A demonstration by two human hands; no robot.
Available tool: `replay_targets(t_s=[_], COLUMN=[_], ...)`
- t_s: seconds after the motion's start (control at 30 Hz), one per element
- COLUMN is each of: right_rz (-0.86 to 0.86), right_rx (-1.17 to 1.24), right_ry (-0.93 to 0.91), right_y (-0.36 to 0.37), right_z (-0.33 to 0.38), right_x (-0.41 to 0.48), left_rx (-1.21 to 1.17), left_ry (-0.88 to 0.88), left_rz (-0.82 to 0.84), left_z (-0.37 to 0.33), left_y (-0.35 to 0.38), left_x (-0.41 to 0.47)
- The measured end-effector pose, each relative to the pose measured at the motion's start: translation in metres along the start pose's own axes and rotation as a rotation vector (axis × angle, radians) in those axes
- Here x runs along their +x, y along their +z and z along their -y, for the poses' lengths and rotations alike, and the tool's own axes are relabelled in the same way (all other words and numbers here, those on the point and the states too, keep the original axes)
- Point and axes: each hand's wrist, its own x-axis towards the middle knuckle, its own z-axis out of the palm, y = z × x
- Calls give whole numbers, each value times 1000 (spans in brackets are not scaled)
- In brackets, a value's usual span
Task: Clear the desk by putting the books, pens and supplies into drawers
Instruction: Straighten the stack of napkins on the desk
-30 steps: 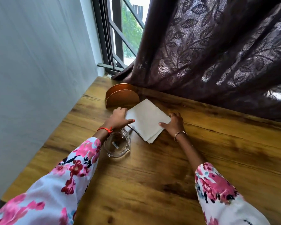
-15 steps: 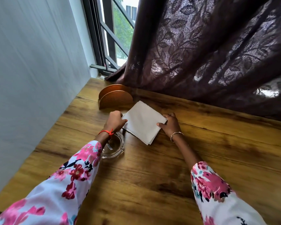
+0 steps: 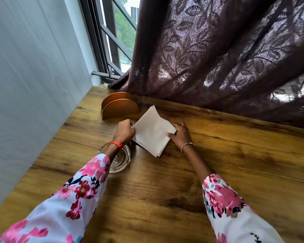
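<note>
Napkin stack (image 3: 153,130): white, square and several layers thick, it sits out in the middle of the wooden desk (image 3: 165,190), caught between both hands, one corner pointing at the curtain and one back toward the person.
Left hand (image 3: 124,132): fingers are curled in tight, pinching the stack's left corner; there is a red thread (image 3: 115,144) on the wrist.
Right hand (image 3: 181,135): thumb lies on top of the right corner, fingers tucked under the edge, gripping it; a bracelet (image 3: 187,146) shows on the wrist.
Contact with the desk: the near corner hangs low over the wood, and I cannot tell whether it touches.
Holder (image 3: 120,107): copper-coloured with arched sides, it stands upright just beyond the left hand, close to the wall (image 3: 33,67).
Glass ashtray (image 3: 121,160): clear and round, it sits on the desk under the left wrist, partly covered by the floral sleeve (image 3: 81,190).
Backdrop: a dark leaf-patterned curtain (image 3: 218,58) hangs along the desk's far edge, with the window (image 3: 118,41) in the corner showing green outside.
</note>
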Motion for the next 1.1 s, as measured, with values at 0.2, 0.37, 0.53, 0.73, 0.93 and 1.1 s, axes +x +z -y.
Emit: replay_targets(t_s=[0.2, 0.37, 0.53, 0.73, 0.93, 1.1], right_rz=[-21, -60, -140, -131, 93, 166], right_rx=[41, 90, 235, 365, 575, 882], right_ry=[3, 14, 80, 58, 71, 105], right_y=[-1, -3, -8, -24, -46, -51], right_z=[-1, -2, -2, 1, 13, 21], right_x=[-2, -4, -6, -13, -34, -57], left_rx=[-51, -227, -464, -687, -797, -1046], left_ry=[40, 52, -33, -73, -101, -154], left_rz=[-17, -22, 40, 150, 327, 320], left_z=[-4, -6, -7, -11, -11, -17], left_y=[-1, -4, -9, -20, -39, -46], left_x=[2, -2, -10, -22, -34, -53])
